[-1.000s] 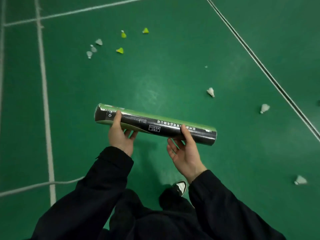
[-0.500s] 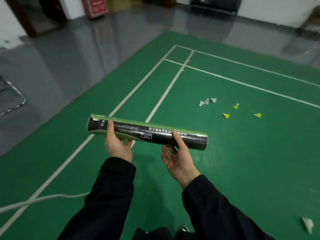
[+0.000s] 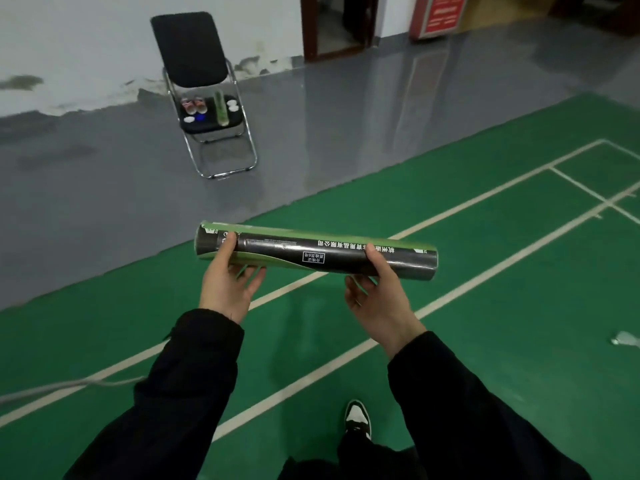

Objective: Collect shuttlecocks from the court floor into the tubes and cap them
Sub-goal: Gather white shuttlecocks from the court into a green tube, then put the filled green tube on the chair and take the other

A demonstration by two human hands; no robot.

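I hold a long black-and-green shuttlecock tube (image 3: 311, 252) level in front of me, its ends pointing left and right. My left hand (image 3: 227, 278) grips it near the left end, thumb on top. My right hand (image 3: 379, 292) supports it right of the middle, thumb over the tube. One white shuttlecock (image 3: 625, 339) lies on the green court floor at the far right. On a black folding chair (image 3: 194, 50) ahead lie another green tube (image 3: 220, 108) and several small white caps (image 3: 232, 105).
The green court with white lines meets a grey floor (image 3: 104, 188) running diagonally ahead. A wall, a doorway (image 3: 334, 22) and a red sign (image 3: 443, 12) stand beyond. A white cord (image 3: 69, 386) crosses the floor at lower left. My shoe (image 3: 358, 419) shows below.
My view has swung left from the open court with scattered shuttlecocks to the court edge and the chair. Both hands keep the same hold on the tube.
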